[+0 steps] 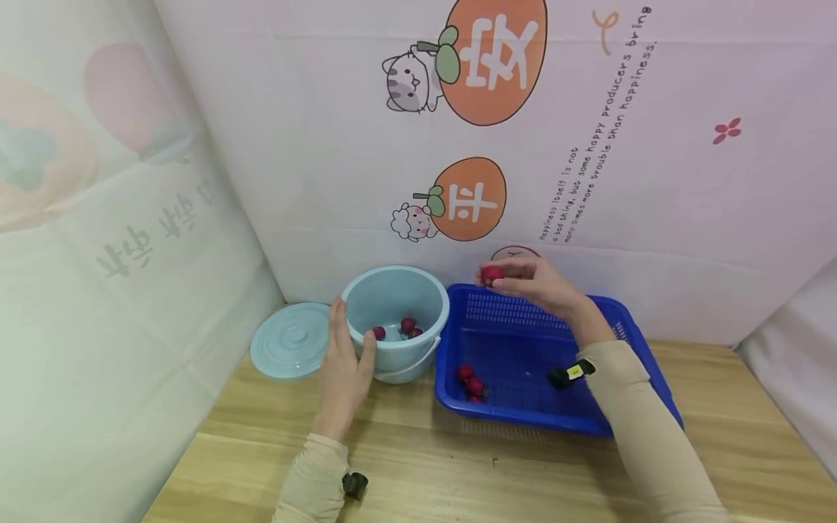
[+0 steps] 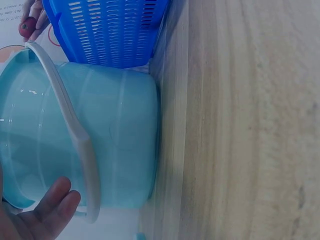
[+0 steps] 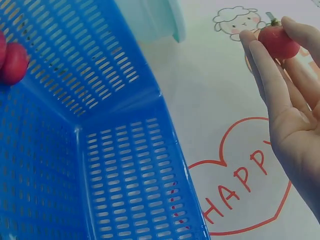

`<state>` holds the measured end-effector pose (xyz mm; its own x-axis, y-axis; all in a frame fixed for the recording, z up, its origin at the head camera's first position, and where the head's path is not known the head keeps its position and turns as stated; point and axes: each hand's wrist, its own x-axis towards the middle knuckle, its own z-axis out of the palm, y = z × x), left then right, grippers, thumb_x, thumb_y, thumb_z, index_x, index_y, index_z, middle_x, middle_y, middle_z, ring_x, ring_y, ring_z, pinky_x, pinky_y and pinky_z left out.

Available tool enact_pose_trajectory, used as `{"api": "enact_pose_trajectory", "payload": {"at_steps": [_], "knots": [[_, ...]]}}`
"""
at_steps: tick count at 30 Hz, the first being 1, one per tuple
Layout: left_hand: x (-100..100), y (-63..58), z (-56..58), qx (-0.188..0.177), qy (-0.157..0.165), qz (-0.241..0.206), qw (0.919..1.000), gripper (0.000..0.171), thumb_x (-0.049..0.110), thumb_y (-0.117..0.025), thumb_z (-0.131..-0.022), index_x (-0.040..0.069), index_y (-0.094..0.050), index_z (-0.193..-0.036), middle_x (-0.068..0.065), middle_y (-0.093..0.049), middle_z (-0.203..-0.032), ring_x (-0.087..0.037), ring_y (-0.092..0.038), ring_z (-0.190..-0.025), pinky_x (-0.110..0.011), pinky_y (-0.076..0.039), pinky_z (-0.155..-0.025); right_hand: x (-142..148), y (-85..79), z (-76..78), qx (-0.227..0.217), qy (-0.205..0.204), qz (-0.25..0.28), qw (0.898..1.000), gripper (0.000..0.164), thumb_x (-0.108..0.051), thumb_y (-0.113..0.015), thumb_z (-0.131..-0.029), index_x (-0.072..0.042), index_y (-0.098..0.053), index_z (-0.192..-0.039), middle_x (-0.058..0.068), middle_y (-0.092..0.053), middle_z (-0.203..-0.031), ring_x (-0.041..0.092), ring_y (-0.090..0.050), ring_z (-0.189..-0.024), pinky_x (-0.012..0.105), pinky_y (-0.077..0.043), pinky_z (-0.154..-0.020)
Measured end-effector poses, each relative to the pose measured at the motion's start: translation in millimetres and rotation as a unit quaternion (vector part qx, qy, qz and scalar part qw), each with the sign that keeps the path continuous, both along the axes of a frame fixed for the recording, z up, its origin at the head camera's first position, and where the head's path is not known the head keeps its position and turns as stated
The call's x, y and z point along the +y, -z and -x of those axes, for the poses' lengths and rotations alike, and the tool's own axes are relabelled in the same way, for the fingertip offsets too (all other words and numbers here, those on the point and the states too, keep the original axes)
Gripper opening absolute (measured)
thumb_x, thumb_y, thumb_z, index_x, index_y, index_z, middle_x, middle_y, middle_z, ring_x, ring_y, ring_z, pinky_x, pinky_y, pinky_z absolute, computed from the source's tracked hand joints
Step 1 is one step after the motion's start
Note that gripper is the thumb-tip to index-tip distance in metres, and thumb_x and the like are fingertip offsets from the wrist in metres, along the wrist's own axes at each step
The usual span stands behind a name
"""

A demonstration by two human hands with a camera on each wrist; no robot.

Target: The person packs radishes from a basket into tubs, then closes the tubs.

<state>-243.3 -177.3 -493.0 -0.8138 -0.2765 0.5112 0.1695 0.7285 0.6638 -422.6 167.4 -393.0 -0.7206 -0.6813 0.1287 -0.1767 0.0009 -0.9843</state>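
My right hand [image 1: 532, 282] pinches a small crimson radish [image 1: 491, 274] between thumb and fingertips, above the back left of the blue basket [image 1: 516, 415]. In the right wrist view, a short green stem stub shows on the held radish [image 3: 278, 42]. With fairly straight fingers, my left hand [image 1: 344, 367] rests against the left side of the light blue bucket [image 1: 399, 357]. Several radishes [image 1: 408, 325] lie on the bucket's bottom. More radishes [image 1: 474, 385] sit together in the basket's front left corner. The left wrist view shows the bucket's pale handle [image 2: 80, 137] hanging down its side.
A light blue lid [image 1: 290, 341] lies on the wooden table [image 1: 418, 465] left of the bucket. Bucket and basket stand side by side, close together. Behind them hangs a white printed cloth [image 1: 327, 145], and another pale cloth [image 1: 131, 327] borders the left side.
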Motion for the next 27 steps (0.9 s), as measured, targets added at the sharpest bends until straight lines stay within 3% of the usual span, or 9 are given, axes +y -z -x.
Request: {"api": "enact_pose_trajectory", "payload": {"at_steps": [5, 11, 16, 23, 27], "knots": [[-1, 0.0, 1.0, -0.001, 0.003, 0.001, 1.0000, 0.076, 0.049, -0.044, -0.110, 0.014, -0.016, -0.171, -0.001, -0.017, -0.176, -0.049, -0.064, -0.119, -0.063, -0.056, -0.088, -3, 2.7, 1.6, 0.002, -0.009, -0.002, 1.000, 0.037, -0.004, -0.066, -0.103, 0.000, -0.066, -0.140, 0.018, -0.071, -0.132, 0.045, -0.059, -0.132, 0.053, -0.046, -0.111], [-3, -3.6, 0.8, 0.005, 0.005, -0.002, 1.0000, 0.076, 0.047, -0.046, -0.111, 0.014, -0.015, -0.171, 0.000, -0.015, -0.177, -0.049, -0.063, -0.121, -0.063, -0.055, -0.092, -18, -3.1, 0.7, 0.018, -0.013, 0.016, 1.000, 0.036, -0.004, -0.067, -0.103, 0.000, -0.066, -0.139, 0.019, -0.070, -0.134, 0.037, -0.063, -0.129, 0.048, -0.049, -0.109], [-3, -5.0, -1.1, 0.008, -0.006, -0.003, 0.9999, 0.076, 0.044, -0.049, -0.110, 0.013, -0.016, -0.171, -0.003, -0.018, -0.176, -0.049, -0.059, -0.127, -0.065, -0.053, -0.096, -44, -5.1, -5.7, 0.007, -0.030, 0.024, 0.999, 0.037, -0.006, -0.067, -0.103, -0.001, -0.066, -0.140, 0.023, -0.067, -0.137, 0.031, -0.066, -0.127, 0.046, -0.050, -0.109], [3, -3.4, 4.0, 0.006, 0.010, -0.005, 0.9999, 0.076, 0.042, -0.050, -0.110, 0.012, -0.016, -0.171, -0.002, -0.016, -0.177, -0.045, -0.052, -0.138, -0.062, -0.050, -0.103, -88, 1.8, -13.5, 0.033, -0.058, 0.010, 0.998, 0.035, -0.012, -0.069, -0.103, -0.005, -0.069, -0.137, 0.015, -0.073, -0.129, 0.032, -0.067, -0.125, 0.042, -0.053, -0.107], [2, 0.0, -1.0, 0.003, 0.006, -0.009, 0.9999, 0.076, 0.042, -0.050, -0.110, 0.012, -0.015, -0.171, -0.003, -0.017, -0.176, -0.046, -0.051, -0.139, -0.063, -0.048, -0.106, -111, 11.5, -19.1, 0.038, -0.087, -0.017, 0.995, 0.035, -0.015, -0.071, -0.101, -0.008, -0.071, -0.135, 0.013, -0.074, -0.127, 0.031, -0.067, -0.124, 0.043, -0.052, -0.107]]}}
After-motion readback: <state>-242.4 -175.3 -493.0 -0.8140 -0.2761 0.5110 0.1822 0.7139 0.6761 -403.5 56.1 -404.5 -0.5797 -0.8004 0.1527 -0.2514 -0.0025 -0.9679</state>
